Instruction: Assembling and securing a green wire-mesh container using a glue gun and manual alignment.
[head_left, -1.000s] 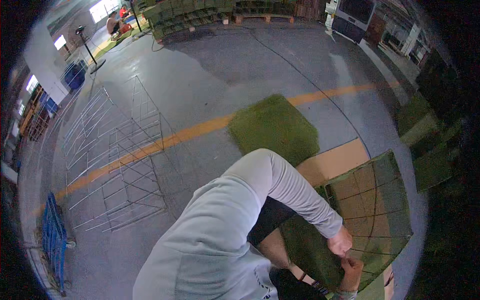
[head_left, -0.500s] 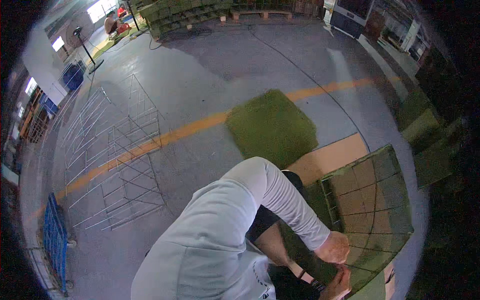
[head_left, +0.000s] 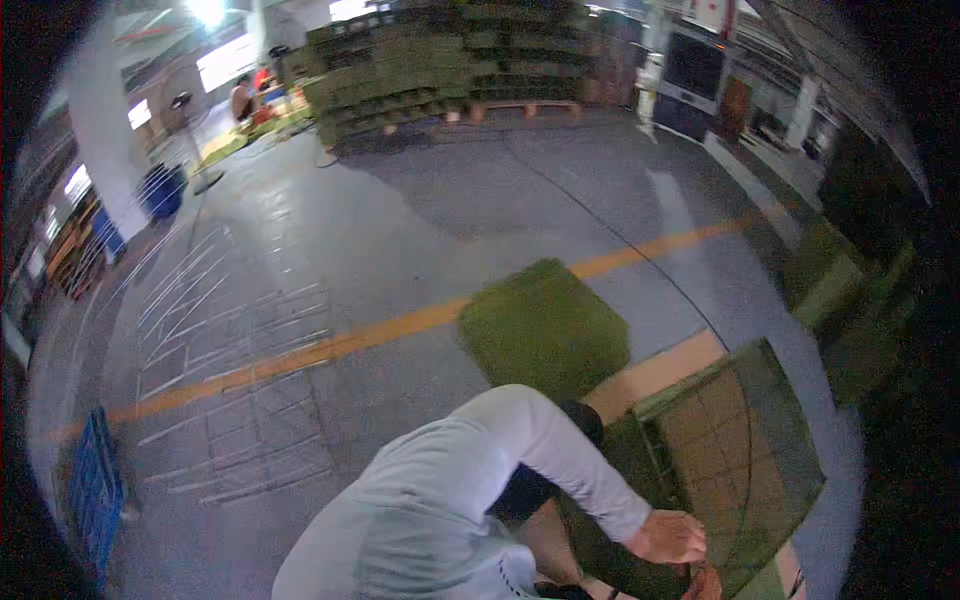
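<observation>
Low on the right, my left hand (head_left: 670,537), at the end of a pale sleeve, is closed with its fingers curled down. My right hand (head_left: 706,582) meets it just below, partly cut off by the lower edge; its fingers look pinched. Anything between the fingertips is too small and blurred to make out. Both hands are at the near edge of a green-bordered panel (head_left: 725,455) with a dark wire grid over a tan surface. A green side piece (head_left: 615,460) stands along its left side, partly behind my arm.
A green mat (head_left: 545,325) lies ahead beside a tan sheet (head_left: 665,372). Wire frames (head_left: 240,370) are on the floor to the left, near a blue rack (head_left: 95,490). A dark cable (head_left: 625,240) crosses the floor. Green stacks (head_left: 400,80) and a seated person (head_left: 242,100) are far off.
The view has tilted up, so the floor and panel sit lower in the picture and more of the background shows. My hands stay together at the panel's near edge.
</observation>
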